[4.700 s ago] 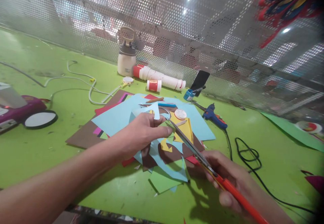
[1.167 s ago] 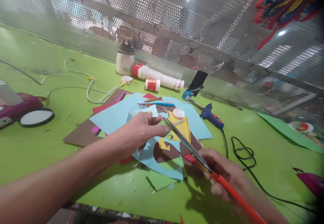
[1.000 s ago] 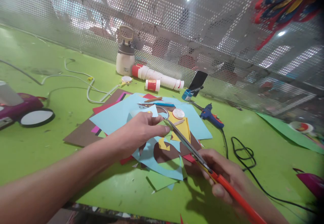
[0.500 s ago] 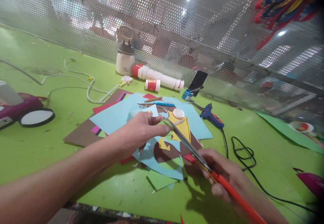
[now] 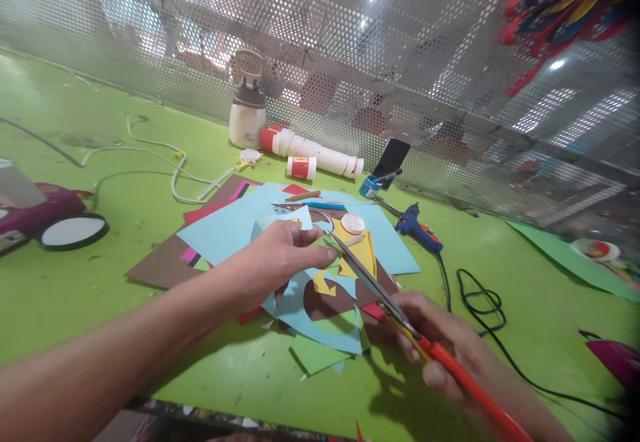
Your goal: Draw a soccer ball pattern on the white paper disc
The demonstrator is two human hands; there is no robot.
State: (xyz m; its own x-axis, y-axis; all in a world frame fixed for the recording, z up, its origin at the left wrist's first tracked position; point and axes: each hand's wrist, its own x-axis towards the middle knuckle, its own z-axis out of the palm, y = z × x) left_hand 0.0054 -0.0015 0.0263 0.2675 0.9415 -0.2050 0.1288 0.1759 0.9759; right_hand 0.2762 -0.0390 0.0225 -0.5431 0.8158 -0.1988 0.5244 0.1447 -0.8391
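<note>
My left hand (image 5: 293, 245) reaches over a heap of coloured paper, thumb and forefinger pinched on a small green paper piece (image 5: 327, 242). Part of that piece is hidden by the fingers. In my right hand (image 5: 445, 339) are scissors (image 5: 367, 279) with red handles, their blades pointing up and left. The blade tips meet the green piece by my left thumb; the blades look nearly closed. Below lie a light blue sheet (image 5: 305, 329) with a rounded cut-out, a yellow scrap (image 5: 324, 284) and a green scrap (image 5: 320, 354).
Beyond the paper are a blue pen (image 5: 325, 206), a roll of tape (image 5: 353, 223), a paper cup (image 5: 301, 168), stacked cups (image 5: 320, 154) and a bottle (image 5: 247, 119). A blue glue gun (image 5: 417, 229) trails a black cord (image 5: 480, 302) on the right. A perforated metal screen (image 5: 200, 42) stands behind.
The scissor blades have closed slightly, and the fingers of my right hand have shifted a little on the handles. My left hand stays almost in place.
</note>
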